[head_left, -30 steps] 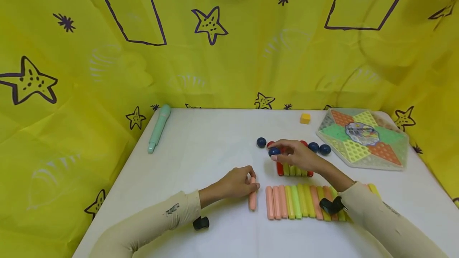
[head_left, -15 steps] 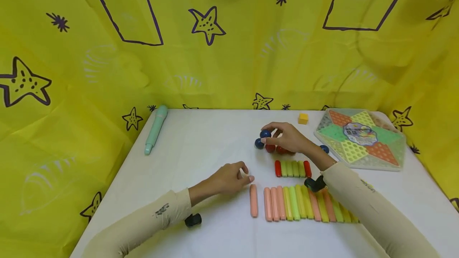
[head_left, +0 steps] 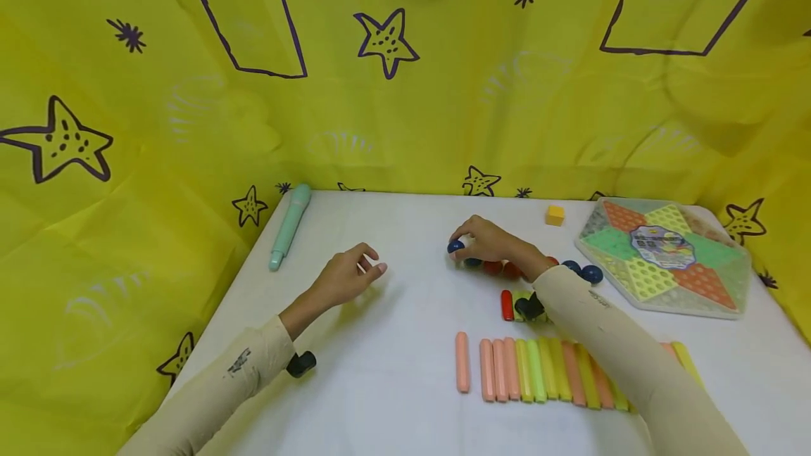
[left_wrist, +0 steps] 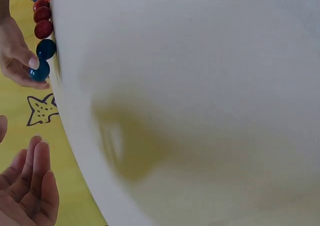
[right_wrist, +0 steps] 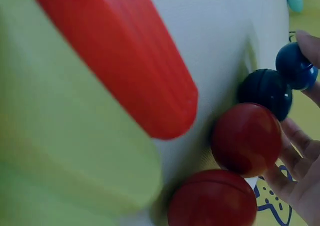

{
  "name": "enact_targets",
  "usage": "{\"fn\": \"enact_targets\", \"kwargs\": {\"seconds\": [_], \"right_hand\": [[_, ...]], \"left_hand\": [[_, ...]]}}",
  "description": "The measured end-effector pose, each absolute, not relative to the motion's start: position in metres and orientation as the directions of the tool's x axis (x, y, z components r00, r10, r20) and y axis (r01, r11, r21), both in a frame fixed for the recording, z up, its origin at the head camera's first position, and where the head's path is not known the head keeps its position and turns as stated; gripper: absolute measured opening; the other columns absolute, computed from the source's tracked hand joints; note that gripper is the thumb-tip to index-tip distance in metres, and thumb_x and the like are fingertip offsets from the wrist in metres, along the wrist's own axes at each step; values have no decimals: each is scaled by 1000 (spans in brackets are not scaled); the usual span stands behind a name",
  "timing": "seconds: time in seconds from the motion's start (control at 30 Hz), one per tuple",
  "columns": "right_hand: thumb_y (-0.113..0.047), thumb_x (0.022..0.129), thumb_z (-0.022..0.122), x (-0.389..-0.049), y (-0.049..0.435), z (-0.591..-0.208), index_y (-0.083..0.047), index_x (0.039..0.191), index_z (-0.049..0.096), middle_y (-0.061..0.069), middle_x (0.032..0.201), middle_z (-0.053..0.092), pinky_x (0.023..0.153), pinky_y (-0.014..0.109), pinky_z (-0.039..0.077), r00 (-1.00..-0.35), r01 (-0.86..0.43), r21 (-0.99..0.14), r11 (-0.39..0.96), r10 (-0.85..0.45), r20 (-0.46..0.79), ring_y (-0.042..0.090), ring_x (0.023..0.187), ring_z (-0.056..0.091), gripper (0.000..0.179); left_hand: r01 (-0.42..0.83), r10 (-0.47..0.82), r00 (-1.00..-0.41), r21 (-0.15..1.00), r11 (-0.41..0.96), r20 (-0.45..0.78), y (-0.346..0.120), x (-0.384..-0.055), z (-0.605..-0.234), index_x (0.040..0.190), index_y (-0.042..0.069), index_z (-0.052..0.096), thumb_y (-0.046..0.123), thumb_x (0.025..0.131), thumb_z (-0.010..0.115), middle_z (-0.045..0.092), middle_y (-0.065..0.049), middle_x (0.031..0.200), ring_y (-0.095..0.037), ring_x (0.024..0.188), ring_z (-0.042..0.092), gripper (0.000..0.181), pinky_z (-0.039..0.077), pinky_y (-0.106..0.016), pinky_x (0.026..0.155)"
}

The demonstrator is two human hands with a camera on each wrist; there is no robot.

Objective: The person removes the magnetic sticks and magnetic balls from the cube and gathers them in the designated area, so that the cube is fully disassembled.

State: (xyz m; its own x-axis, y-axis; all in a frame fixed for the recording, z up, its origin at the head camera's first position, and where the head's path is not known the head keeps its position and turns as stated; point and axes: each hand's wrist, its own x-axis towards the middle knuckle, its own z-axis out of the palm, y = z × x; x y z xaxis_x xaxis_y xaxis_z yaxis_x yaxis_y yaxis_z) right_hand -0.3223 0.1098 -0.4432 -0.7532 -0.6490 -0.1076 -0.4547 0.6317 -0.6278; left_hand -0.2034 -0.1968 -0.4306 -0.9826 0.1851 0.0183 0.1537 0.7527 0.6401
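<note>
Between thumb and fingers, my right hand [head_left: 484, 239] pinches a dark blue ball [head_left: 455, 246] at the left end of a row of balls. Beside it in the right wrist view sits another dark blue ball [right_wrist: 265, 93], followed by a red ball [right_wrist: 246, 140] and a second red ball [right_wrist: 212, 201]. My left hand [head_left: 345, 276] is over the white table, fingers loosely bent and holding nothing. A pink stick [head_left: 463, 362] lies by itself, left of a row of pink, yellow and green sticks [head_left: 538, 370]. My right forearm covers part of this row.
A shorter row has a red stick [head_left: 507, 305] at its left end. Further right lie two blue balls [head_left: 592, 274] and a hexagonal game-board case [head_left: 665, 255]. A yellow cube [head_left: 555, 215] and a mint-green pen-like tube [head_left: 290, 227] lie toward the back. Yellow patterned cloth [head_left: 405, 111] hangs behind.
My left hand has let go of the pink stick and drawn back left. My right hand has carried the blue ball leftward along the row, to its left end.
</note>
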Motion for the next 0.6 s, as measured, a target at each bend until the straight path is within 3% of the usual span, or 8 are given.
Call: {"fn": "enact_targets", "kwargs": {"seconds": [0.37, 0.47, 0.6], "right_hand": [[-28, 89, 77, -324, 106, -450, -11, 114, 75, 14, 122, 62, 102, 50, 43, -744, -446, -577, 684, -642, -185, 30, 116, 51, 31], [-32, 90, 76, -323, 109, -449, -10, 123, 71, 18, 129, 57, 105, 53, 41, -741, -443, -581, 683, -644, -192, 34, 122, 50, 41], [-39, 94, 71, -317, 127, -442, -8, 140, 58, 24, 144, 40, 112, 60, 34, -752, -438, -605, 665, -640, -158, 40, 135, 40, 57]], "left_hand": [[161, 201, -980, 630, 760, 8, -194, -202, -433, 115, 9, 64, 37, 97, 67, 70, -5, 92, -12, 70, 61, 33, 50, -29, 60], [158, 199, -980, 628, 762, 6, -194, -201, -435, 116, 9, 64, 38, 97, 67, 70, -5, 92, -12, 70, 61, 35, 50, -28, 60], [147, 185, -983, 623, 768, 4, -198, -198, -431, 116, 9, 64, 39, 96, 67, 70, -4, 93, -12, 73, 62, 37, 50, -29, 62]]}}
